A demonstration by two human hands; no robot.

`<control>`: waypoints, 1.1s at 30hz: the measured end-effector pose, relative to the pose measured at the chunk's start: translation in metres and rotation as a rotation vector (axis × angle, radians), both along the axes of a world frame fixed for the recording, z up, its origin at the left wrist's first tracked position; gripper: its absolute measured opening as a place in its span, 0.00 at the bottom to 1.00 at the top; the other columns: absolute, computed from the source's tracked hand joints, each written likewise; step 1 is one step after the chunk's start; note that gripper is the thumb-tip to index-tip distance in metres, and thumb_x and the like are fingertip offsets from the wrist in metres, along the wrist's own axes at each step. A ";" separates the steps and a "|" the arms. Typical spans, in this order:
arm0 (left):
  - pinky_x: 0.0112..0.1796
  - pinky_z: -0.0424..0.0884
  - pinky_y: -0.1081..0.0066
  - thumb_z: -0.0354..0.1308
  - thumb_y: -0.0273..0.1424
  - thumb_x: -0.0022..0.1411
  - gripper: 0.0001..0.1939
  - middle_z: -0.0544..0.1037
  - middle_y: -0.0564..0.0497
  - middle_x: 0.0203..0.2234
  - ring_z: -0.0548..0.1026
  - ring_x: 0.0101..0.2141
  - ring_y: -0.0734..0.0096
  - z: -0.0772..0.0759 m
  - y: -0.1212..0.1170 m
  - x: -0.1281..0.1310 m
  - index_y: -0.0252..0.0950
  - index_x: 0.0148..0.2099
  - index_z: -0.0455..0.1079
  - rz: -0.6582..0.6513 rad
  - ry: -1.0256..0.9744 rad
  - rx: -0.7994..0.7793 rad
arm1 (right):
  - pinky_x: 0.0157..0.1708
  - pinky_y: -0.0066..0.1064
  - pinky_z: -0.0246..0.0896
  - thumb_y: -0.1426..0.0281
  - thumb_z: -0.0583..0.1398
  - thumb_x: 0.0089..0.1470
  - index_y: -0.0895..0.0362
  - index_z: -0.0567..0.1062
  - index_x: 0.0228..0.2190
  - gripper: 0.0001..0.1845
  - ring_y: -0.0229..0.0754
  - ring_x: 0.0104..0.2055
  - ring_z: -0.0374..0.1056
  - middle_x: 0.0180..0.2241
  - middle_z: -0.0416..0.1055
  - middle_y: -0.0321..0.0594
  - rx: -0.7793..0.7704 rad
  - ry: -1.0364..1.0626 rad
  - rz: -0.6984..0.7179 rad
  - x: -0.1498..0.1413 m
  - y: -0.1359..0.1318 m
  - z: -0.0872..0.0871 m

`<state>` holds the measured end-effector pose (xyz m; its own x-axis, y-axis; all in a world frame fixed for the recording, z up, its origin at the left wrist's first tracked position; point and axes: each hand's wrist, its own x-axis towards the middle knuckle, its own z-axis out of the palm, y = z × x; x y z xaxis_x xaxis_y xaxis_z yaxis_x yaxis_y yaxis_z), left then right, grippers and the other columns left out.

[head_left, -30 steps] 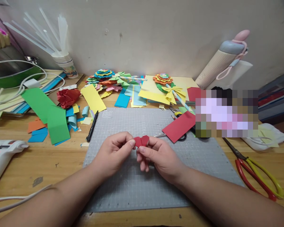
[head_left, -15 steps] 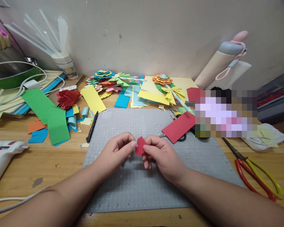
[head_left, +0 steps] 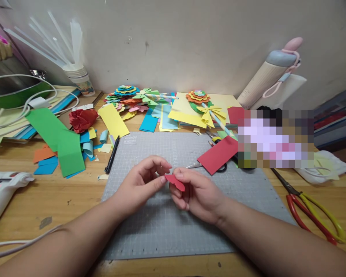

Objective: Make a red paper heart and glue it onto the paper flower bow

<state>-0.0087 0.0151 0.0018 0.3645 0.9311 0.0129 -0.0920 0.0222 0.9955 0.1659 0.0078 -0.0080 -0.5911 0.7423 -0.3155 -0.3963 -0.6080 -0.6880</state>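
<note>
Okay so both arms are slanting inward, left forearm from about 8 o'clock, right forearm from about 4. The left hand is curving loosely, thumb aiming at 2 o'clock (there's a visible gap to its fingertips). The right hand is pinching, thumb pointing between 9 and 10, lower fingers curling in underneath.

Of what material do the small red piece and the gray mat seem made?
The small red piece looks like matte paper: thin, with clean edges. The gray mat is probably plastic or vinyl: smooth, dull, printed with a grid.
</note>
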 end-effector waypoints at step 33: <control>0.35 0.64 0.74 0.66 0.32 0.54 0.05 0.71 0.55 0.29 0.69 0.32 0.76 -0.006 0.004 -0.001 0.37 0.32 0.73 -0.089 -0.153 -0.125 | 0.09 0.17 0.52 0.61 0.59 0.54 0.59 0.70 0.29 0.13 0.32 0.16 0.68 0.21 0.71 0.34 -0.161 0.221 0.287 0.002 0.000 -0.003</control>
<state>-0.0100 0.0187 -0.0041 0.4480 0.8932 -0.0395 -0.2337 0.1596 0.9591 0.1680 0.0077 -0.0108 -0.8340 0.4885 -0.2566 -0.3224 -0.8088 -0.4919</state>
